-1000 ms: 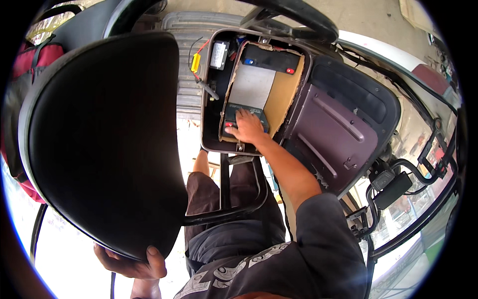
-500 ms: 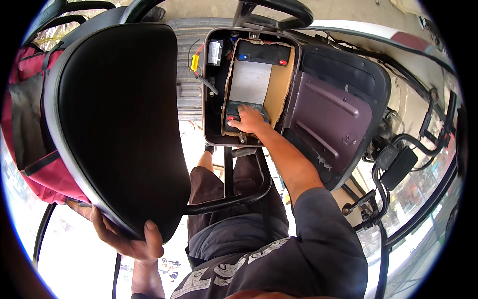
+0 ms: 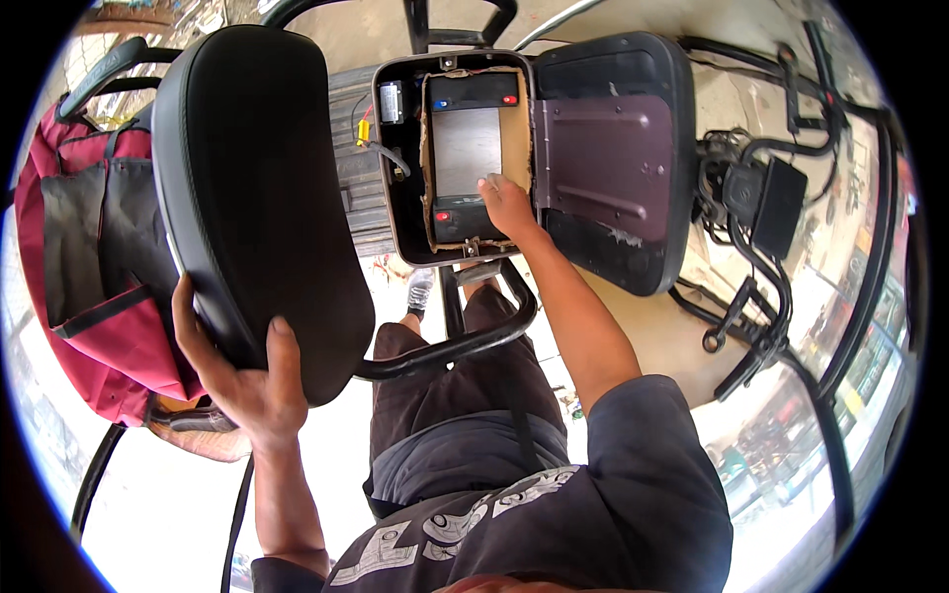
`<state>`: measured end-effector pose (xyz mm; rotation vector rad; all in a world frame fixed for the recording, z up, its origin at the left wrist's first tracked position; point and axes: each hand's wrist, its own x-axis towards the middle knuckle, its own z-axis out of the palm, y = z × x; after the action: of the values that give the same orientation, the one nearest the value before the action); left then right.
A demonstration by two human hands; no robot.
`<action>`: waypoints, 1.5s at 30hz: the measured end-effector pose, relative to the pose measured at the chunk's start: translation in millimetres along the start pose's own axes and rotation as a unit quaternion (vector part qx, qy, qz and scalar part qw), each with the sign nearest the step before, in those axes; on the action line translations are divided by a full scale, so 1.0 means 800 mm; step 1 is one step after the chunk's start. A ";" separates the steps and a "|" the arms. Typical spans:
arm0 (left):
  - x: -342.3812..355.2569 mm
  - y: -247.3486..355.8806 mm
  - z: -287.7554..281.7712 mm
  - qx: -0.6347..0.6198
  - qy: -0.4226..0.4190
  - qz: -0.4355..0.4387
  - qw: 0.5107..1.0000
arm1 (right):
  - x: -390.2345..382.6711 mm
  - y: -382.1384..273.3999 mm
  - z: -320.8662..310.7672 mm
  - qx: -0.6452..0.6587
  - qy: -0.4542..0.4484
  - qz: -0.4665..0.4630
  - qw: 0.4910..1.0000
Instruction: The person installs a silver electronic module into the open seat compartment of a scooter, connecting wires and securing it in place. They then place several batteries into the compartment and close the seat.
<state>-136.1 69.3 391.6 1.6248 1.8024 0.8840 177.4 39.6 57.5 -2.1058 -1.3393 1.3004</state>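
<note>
My left hand [image 3: 252,390] grips the near end of a long black padded seat [image 3: 262,188], with its thumb on one side and fingers on the other. The seat stands tilted up at the left. My right hand [image 3: 509,206] is inside an open storage box [image 3: 388,203], its fingers bent at the right end of the near black battery [image 3: 460,219]. That battery has a red terminal at its left end. What the fingers pinch, if anything, is hidden. A second black battery [image 3: 474,92], with blue and red terminals, lies at the far end. A grey panel [image 3: 468,148] shows between them.
The box's hinged lid [image 3: 613,168] lies folded open to the right, near handlebars [image 3: 781,198]. A yellow connector [image 3: 364,131] on wires hangs at the box's left edge. A small labelled module [image 3: 392,102] sits inside. A red bag [image 3: 99,237] stands far left; a black tube frame [image 3: 435,361] crosses my legs.
My right hand has slid right along the near battery, uncovering its left part, and its fingers have drawn in. The seat has turned slightly in my left hand; the whole view has shifted.
</note>
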 end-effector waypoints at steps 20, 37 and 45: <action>0.008 -0.037 0.003 0.139 0.066 0.103 0.983 | -0.454 0.078 0.047 0.389 0.246 0.116 0.880; 0.108 -0.121 -0.039 0.152 0.008 0.135 0.979 | -0.660 0.397 0.071 0.118 0.089 0.281 0.948; 0.130 -0.105 -0.059 0.068 -0.045 0.055 0.995 | -0.685 0.592 -0.024 -0.061 0.104 0.344 0.931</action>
<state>-237.4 163.3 359.5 1.8358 1.7570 0.7355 372.8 -657.7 35.3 -2.8492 -0.6115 1.1788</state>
